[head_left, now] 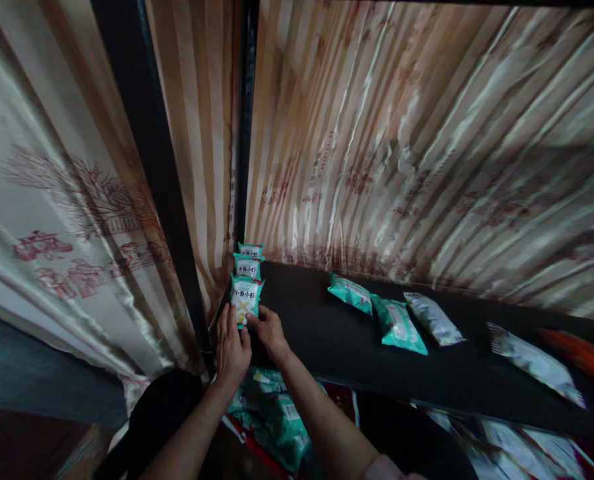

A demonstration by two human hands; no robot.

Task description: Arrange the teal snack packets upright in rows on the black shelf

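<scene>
A teal and white snack bag [245, 297] stands upright at the front of a short row on the black shelf [297, 307]. My left hand [233, 348] is closed along its left lower edge. From the right, my right hand [271, 330] grips the same bag, its thumb on the front face. Right behind it stand a second teal bag [248, 267] and a third teal bag [251, 251], both partly covered by the one in front. The fingertips behind the held bag are hidden.
On the shelf to the right lie two teal bags [399, 325], two silvery bags [434, 319] and an orange bag [581, 353]. Below the shelf edge, a container holds several teal bags [281, 420]; more silvery packs [517, 447] lie lower right. Dark posts [149, 147] and curtains [367, 133] enclose the shelf.
</scene>
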